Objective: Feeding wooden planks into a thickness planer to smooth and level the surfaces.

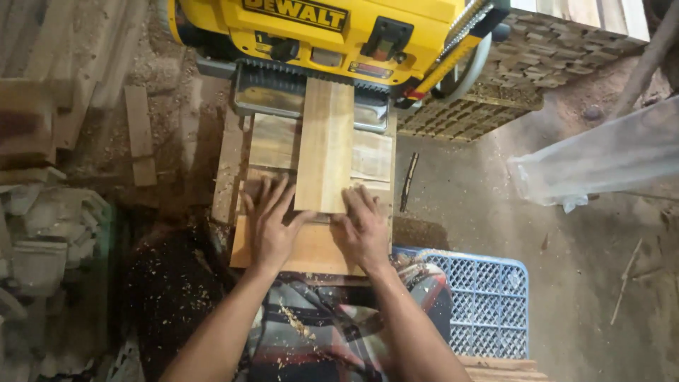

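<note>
Item: pale wooden board (325, 145), narrow and long, lying flat on the infeed table (272, 99) of a yellow thickness planer (311, 32), its far end at the machine's mouth, its near end between the person's two hands. Left hand (272, 226): palm down, fingers spread, resting flat on the wood stacked beneath, thumb side touching the near left corner of the board; nothing is clasped, the hand lies open. Right hand (364, 230): likewise flat and open, fingers pointing toward the machine, fingertips at the near right corner of the board, gripping nothing. Beneath both hands: an orange-brown plank (311, 255), wider than the board, lying crosswise on the support. Under the board, on either side: lighter flat wooden pieces (371, 155) on a rough wooden stand (228, 170). To the right of the person's lap: a blue plastic crate (488, 297) with a lattice wall, on the dusty floor (460, 198). Further right: a clear plastic bag (601, 159). Upper right, behind the planer: a stack of cut timber (544, 49). Left side: loose offcuts (141, 134) and sawdust. The person's plaid garment (311, 332) carries wood chips.
</note>
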